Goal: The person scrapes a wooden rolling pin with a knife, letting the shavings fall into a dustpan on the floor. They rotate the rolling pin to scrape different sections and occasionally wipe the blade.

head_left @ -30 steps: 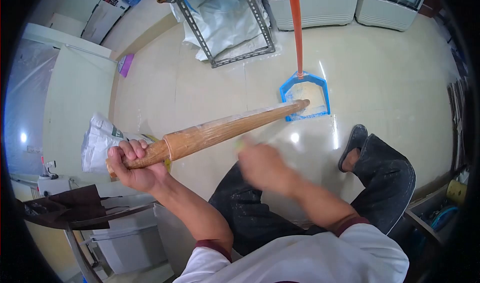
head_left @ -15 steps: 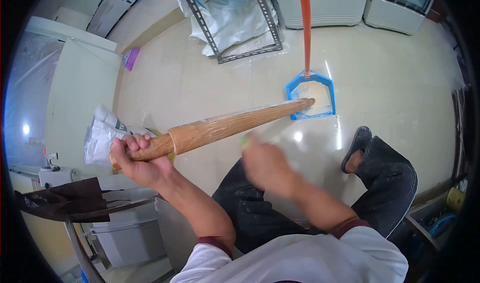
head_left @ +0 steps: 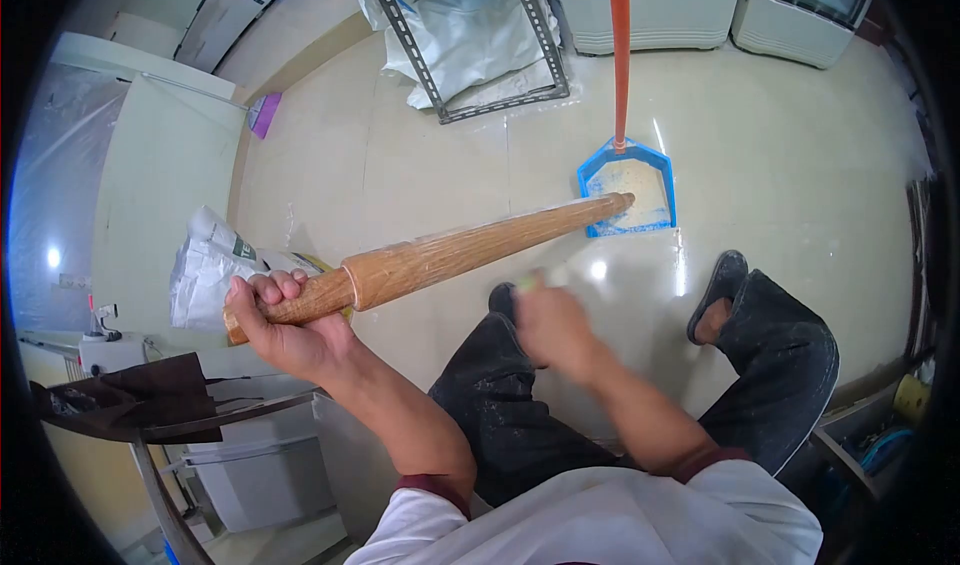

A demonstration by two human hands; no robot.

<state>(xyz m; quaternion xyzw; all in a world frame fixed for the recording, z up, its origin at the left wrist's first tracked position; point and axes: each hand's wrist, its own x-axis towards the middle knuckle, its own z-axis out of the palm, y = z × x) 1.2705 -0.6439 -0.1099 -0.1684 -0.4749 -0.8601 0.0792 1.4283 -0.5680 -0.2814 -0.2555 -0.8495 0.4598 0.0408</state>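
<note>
Wooden rolling pin (head_left: 430, 262) at centre, tip toward two o'clock, overlapping view of blue dustpan (head_left: 671, 195). Left hand (head_left: 300, 350), eight o'clock: fingers (head_left: 268, 288) wrapped round handle (head_left: 312, 299), grip unchanged. Right hand (head_left: 555, 333), four o'clock: motion-blurred, finger opening and hold unclear; dark slipper (head_left: 501, 302) newly visible beside it.

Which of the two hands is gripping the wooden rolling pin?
The left hand, its fingers curled around one end of the rolling pin; the right hand, blurred, shows apart from it.

White shirt (head_left: 600, 515) with maroon cuffs, dusty dark trousers (head_left: 500, 415).
</note>
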